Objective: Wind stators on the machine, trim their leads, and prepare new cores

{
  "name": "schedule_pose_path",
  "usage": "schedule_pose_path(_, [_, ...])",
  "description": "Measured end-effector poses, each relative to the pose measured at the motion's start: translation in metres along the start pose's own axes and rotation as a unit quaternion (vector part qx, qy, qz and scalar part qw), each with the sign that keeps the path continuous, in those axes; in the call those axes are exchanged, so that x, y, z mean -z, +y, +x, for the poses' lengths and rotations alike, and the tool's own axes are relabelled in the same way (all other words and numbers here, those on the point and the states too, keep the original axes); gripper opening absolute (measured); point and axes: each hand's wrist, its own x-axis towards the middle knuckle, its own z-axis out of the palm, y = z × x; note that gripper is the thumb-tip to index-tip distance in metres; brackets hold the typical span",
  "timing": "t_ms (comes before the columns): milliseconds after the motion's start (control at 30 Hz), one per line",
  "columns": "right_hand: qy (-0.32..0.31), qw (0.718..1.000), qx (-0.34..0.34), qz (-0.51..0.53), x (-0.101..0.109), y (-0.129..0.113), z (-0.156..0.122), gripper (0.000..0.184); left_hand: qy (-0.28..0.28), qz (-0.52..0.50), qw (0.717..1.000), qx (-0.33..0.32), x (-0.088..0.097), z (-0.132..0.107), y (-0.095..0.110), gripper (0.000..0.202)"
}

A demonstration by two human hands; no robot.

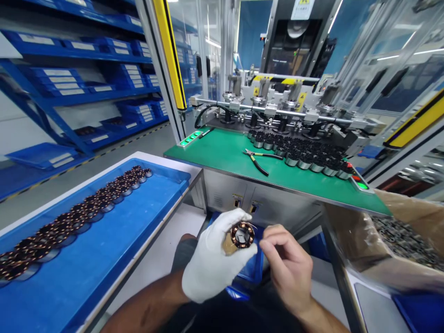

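My left hand (pixel 215 259), in a white glove, is closed around a motor stator (pixel 236 236). Copper windings ring its hollow centre, and its open end faces up toward me. A thin wire end seems to stick out at its upper right. Just right of the stator is my right hand (pixel 289 266), bare, with thumb and forefinger pinched together. Whatever lies between those fingertips is too small to make out. Beyond the hands, a pair of cutting pliers (pixel 258 159) with black and yellow handles lies spread on the green mat (pixel 222 150).
A blue tray (pixel 138 222) at left holds rows of copper-wound stators (pixel 86 208). Dark-topped stators (pixel 305 150) crowd the mat before a machine's clamps (pixel 263 99). Yellow posts (pixel 169 51) flank the bench. A plastic-lined carton (pixel 350 231) of metal parts stands right.
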Motion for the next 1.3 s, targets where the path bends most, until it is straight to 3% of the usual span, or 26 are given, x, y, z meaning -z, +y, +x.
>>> schedule_pose_path(100, [-0.019, 0.995, -0.083, 0.048, -0.001, 0.002, 0.001, 0.019, 0.01, -0.007, 1.0, 0.014, -0.003, -0.003, 0.004, 0.058])
schedule_pose_path(267, [-0.049, 0.978, -0.139, 0.147, -0.003, 0.001, 0.008, 0.022, -0.003, 0.142, 0.986, -0.088, -0.001, -0.004, 0.005, 0.049])
schedule_pose_path(433, [0.064, 0.95, -0.225, 0.208, -0.012, 0.007, 0.0, 0.032, 0.005, 0.168, 0.98, -0.105, -0.001, -0.007, 0.0, 0.049])
schedule_pose_path(500, [0.069, 0.965, -0.201, 0.156, -0.005, 0.008, 0.001, 0.026, -0.009, 0.156, 0.984, -0.086, 0.0, -0.007, 0.0, 0.053])
schedule_pose_path(600, [-0.02, 0.998, -0.063, 0.015, 0.015, -0.001, 0.013, 0.014, -0.052, 0.127, 0.988, -0.069, 0.004, -0.006, 0.002, 0.064])
schedule_pose_path(667, [-0.143, 0.988, 0.009, -0.061, 0.028, -0.012, 0.026, 0.027, -0.086, 0.108, 0.987, -0.076, 0.006, -0.004, 0.003, 0.069])
schedule_pose_path(767, [-0.295, 0.952, 0.017, -0.081, 0.037, -0.025, 0.045, 0.035, -0.126, 0.111, 0.983, -0.079, 0.006, -0.002, 0.002, 0.069])
schedule_pose_path(867, [-0.332, 0.942, -0.043, -0.027, 0.034, -0.029, 0.054, 0.02, -0.146, 0.121, 0.979, -0.078, 0.004, -0.005, -0.001, 0.07])
schedule_pose_path(933, [-0.313, 0.946, -0.088, 0.008, 0.03, -0.027, 0.054, 0.004, -0.155, 0.113, 0.979, -0.076, 0.004, -0.007, -0.003, 0.067])
schedule_pose_path(1000, [-0.258, 0.959, -0.116, 0.031, 0.026, -0.024, 0.049, 0.009, -0.138, 0.116, 0.981, -0.071, 0.004, -0.008, -0.003, 0.064])
schedule_pose_path(1100, [-0.101, 0.987, -0.114, 0.054, 0.02, -0.016, 0.037, 0.014, -0.088, 0.115, 0.987, -0.068, 0.007, -0.007, -0.002, 0.062])
schedule_pose_path(1200, [0.025, 0.99, -0.081, 0.112, 0.013, -0.007, 0.023, 0.005, -0.061, 0.07, 0.994, -0.064, 0.011, -0.003, 0.002, 0.051])
schedule_pose_path(1300, [0.025, 0.989, -0.031, 0.142, 0.007, -0.003, 0.011, 0.021, -0.035, 0.043, 0.998, -0.038, 0.012, 0.002, 0.007, 0.042])
